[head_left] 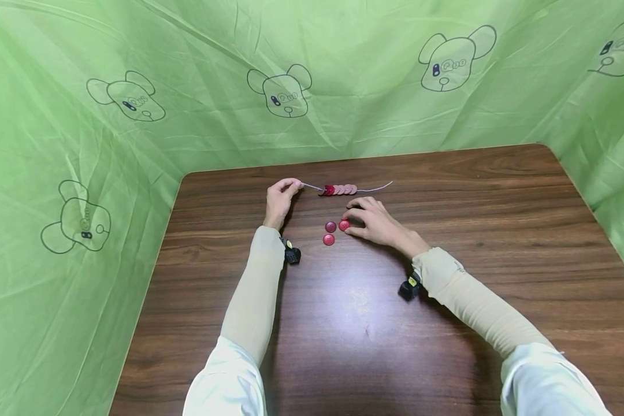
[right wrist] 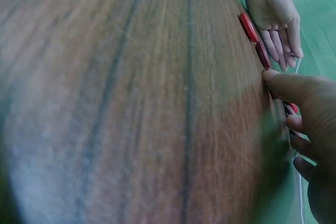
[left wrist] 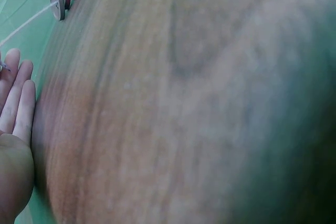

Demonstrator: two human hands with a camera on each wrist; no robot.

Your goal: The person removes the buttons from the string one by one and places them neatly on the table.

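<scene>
My left hand pinches one end of a thin pale string between thumb and forefinger. On that string a row of buttons overlaps, dark red toward the left and pink toward the right. The left wrist view shows a grey-brown button at the near end of the row. Thumb and forefinger of my right hand grip the edges of a loose red button at the tabletop. Just left of it lie a dark purplish-red button and another red button, both flat.
The brown wood-grain table has its far edge behind the string. Green cloth printed with bear outlines hangs around the table. A small black camera is on each wrist. The string's free tail trails to the right.
</scene>
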